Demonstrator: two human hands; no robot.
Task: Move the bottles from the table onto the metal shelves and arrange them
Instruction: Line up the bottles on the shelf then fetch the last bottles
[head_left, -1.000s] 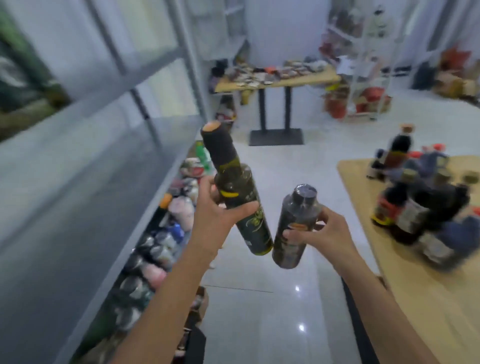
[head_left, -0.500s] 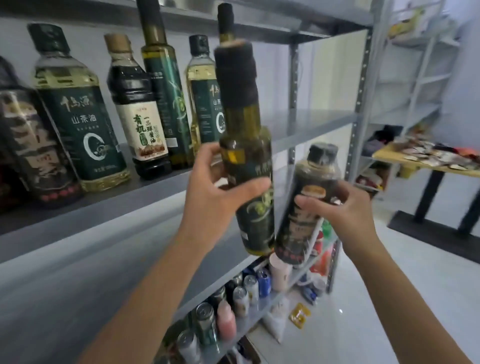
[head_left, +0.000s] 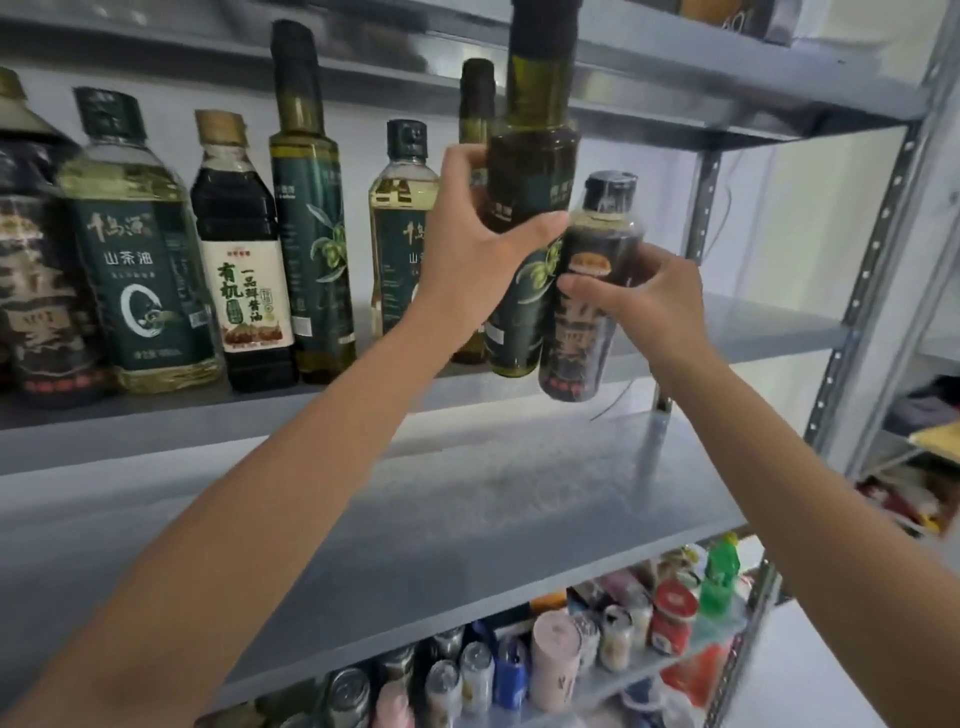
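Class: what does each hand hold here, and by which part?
The left hand grips the tall olive oil bottle around its body; the right hand grips the short dark bottle around its middle.

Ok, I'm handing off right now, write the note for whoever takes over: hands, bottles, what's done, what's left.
Left hand: gripping the tall olive oil bottle, upright, raised in front of the bottle shelf.
Right hand: gripping the short dark sauce bottle, beside it and lower; neither is set down.
Done: a row of bottles stands on the left part of that shelf.
Left: set both down on the free right part, line them up. The table is out of view.
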